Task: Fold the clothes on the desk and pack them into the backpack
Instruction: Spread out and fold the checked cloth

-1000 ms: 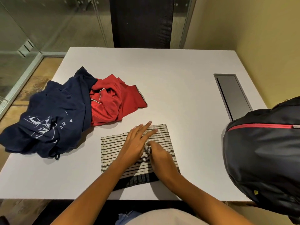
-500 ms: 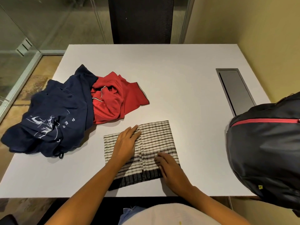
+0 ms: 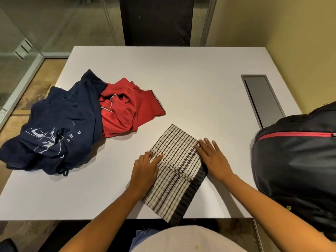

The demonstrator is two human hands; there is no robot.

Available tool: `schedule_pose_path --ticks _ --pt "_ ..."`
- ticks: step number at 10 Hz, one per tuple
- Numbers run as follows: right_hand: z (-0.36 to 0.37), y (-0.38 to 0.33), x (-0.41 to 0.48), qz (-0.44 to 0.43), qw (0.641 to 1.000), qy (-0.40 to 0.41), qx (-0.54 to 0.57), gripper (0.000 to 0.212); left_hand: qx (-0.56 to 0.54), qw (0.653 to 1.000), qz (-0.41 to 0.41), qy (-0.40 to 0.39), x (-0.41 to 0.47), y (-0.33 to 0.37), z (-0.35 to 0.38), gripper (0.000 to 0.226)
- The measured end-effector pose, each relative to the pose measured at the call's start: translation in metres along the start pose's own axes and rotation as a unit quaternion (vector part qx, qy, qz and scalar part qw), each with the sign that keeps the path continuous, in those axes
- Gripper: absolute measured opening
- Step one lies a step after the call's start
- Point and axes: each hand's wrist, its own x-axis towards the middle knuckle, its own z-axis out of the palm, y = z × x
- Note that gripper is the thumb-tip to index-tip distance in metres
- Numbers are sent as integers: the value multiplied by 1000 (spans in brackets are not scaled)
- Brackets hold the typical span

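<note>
Striped cloth [image 3: 175, 160] lying folded near desk [image 3: 181, 79] front edge. Right hand [image 3: 213, 160] pressing flat, fingers straight. Left hand [image 3: 145, 170] fingers bending at cloth edge; pinching or not, cannot tell. Cloth looking soft, light, floppy; best grabbing both sides.

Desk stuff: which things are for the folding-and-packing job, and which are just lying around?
For the job: folded striped cloth, navy shirt, red shirt, black backpack, desk.
Just there: grey hatch set in the desk, black chair behind it.
</note>
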Motion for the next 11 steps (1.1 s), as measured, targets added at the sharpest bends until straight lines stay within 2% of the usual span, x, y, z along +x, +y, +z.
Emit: schedule_pose_path --ticks 1,2,3,4,5,6,7,8,9,10,11 --pt "-8 -33 -5 15 996 54 67 28 -35 999 -8 36 10 6 -4 42" --pt "-12 -61 -25 -1 991 55 119 29 -43 998 -17 32 21 2 -6 45" --pt "-5 -74 -45 31 992 21 124 28 -51 999 -15 -11 34 -6 -6 53" --pt "2 -71 -47 55 992 30 113 23 -67 997 -10 -47 38 -9 -6 46" --pt "0 -60 -36 37 996 32 72 31 -89 993 -43 -56 44 -9 -4 21" --pt "-5 -43 -22 44 997 16 69 36 -35 998 -30 -41 51 -6 -5 13" --pt "-10 -13 7 79 993 -2 91 30 -42 998 -36 -39 56 0 -6 32" --pt "-14 -1 25 87 993 -4 83 23 -42 997 -49 -37 62 5 -10 30" --pt "-33 3 38 99 990 54 80 27 -71 994 -81 25 69 10 -23 16" --pt "-54 1 35 113 984 111 81 33 -170 976 -111 76 70 14 -38 15" --pt "-78 -6 14 120 971 189 78 38 -245 958 -80 124 52 18 -69 14"
